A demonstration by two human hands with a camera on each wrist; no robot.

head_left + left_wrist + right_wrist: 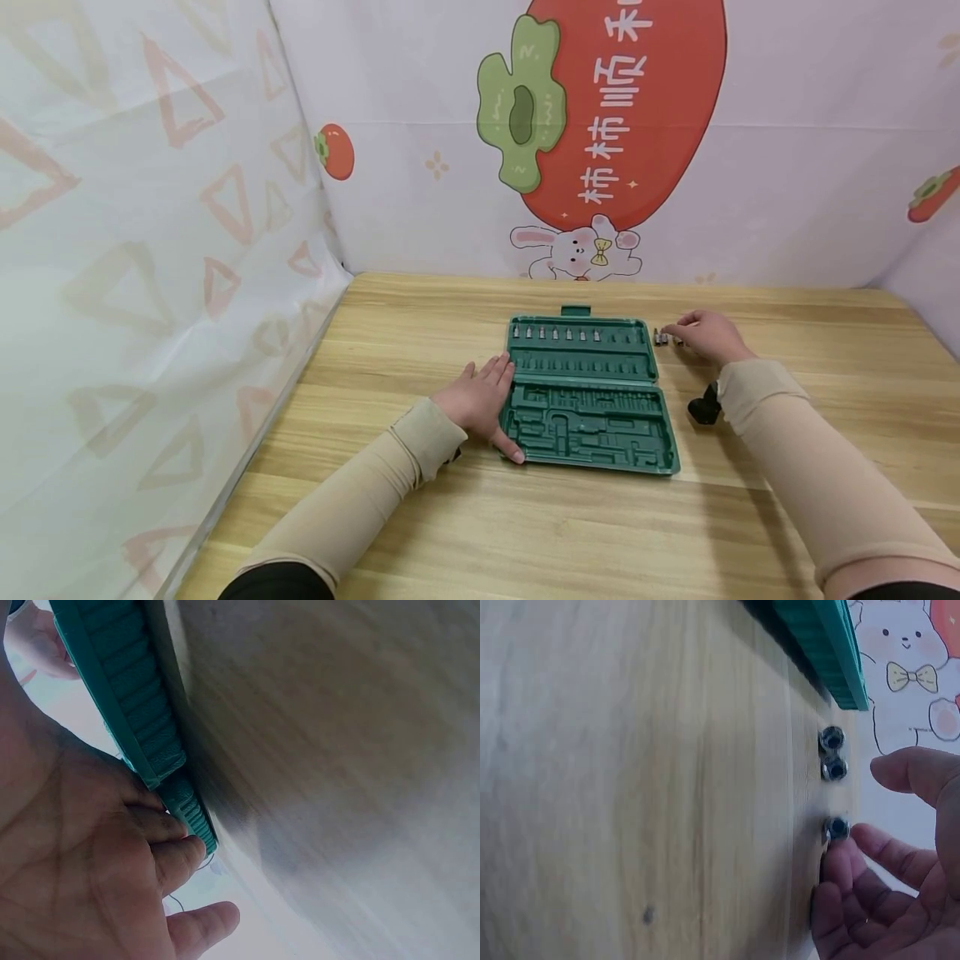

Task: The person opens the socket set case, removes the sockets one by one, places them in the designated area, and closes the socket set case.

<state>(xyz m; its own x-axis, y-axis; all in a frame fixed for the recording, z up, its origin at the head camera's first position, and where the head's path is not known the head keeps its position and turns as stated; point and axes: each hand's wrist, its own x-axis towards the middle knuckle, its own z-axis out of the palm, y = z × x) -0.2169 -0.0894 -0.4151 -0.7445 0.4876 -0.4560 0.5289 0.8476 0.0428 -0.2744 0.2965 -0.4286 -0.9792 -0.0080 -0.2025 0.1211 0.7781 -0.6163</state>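
Note:
A green case [585,383] lies unfolded on the wooden table, with several silver sockets [555,334] lined up in its upper half. My left hand [480,406] rests against the case's left edge, fingers and thumb spread; in the left wrist view the fingers of that hand [97,855] touch the green side wall [124,682]. To the right of the case, my right hand [712,336] reaches over small loose sockets [660,337]. In the right wrist view, its thumb and fingers [885,851] stand apart beside a socket [837,828]; no held object shows. Two more sockets [833,768] stand close together.
The case's lower half [592,429] has moulded hollows. Behind the table [420,304] hangs a white cloth [420,208] with a red fruit and rabbit print, and another patterned cloth [142,275] runs along the left side. A black wrist device [705,406] sits under the right wrist.

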